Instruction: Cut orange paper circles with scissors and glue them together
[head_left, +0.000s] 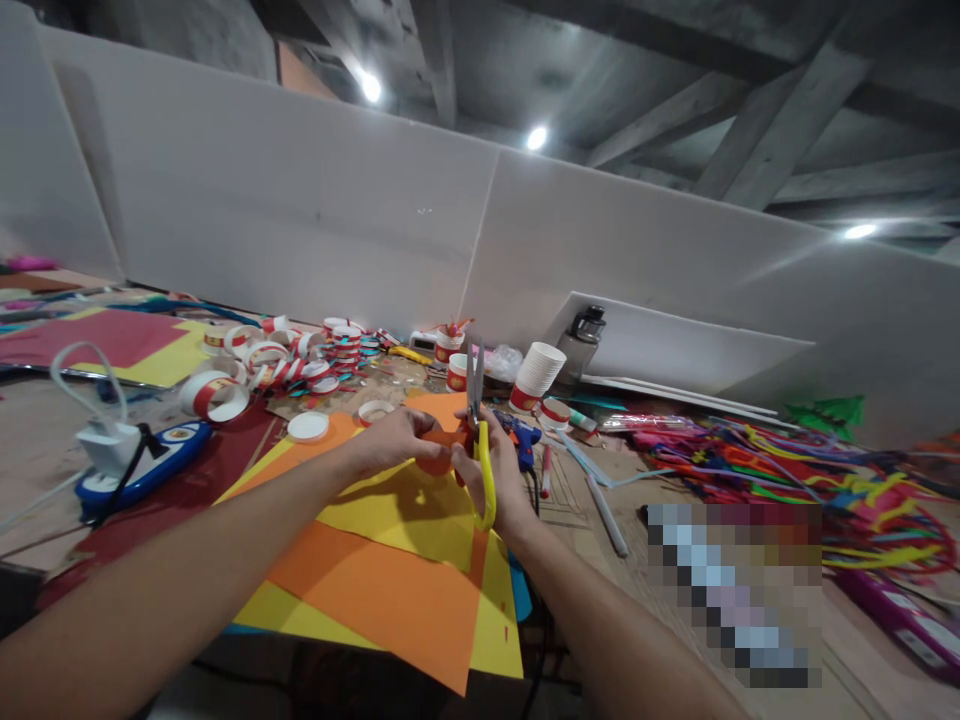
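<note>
My left hand (394, 445) pinches a small orange paper piece (435, 458) with a rounded edge. Close beside it, my right hand (504, 480) grips scissors (486, 480) with a yellow handle, their blades pointing up and away from me. The right fingertips are also near the orange piece; whether they touch it I cannot tell. Beneath both hands lie overlapping sheets of yellow paper (390, 515) and orange paper (390, 595), hanging slightly over the table's front edge. A white paper disc (307, 427) and a cut cup ring (375, 412) rest just beyond my left hand.
Cut red-and-white cup rings (225, 395) spread behind on the left, near a blue power strip (150, 475). Stacked paper cups (537, 376), a dark bottle (581, 345) and a blue glue gun (523, 437) stand or lie ahead. Colourful pipe cleaners (780, 465) pile on the right.
</note>
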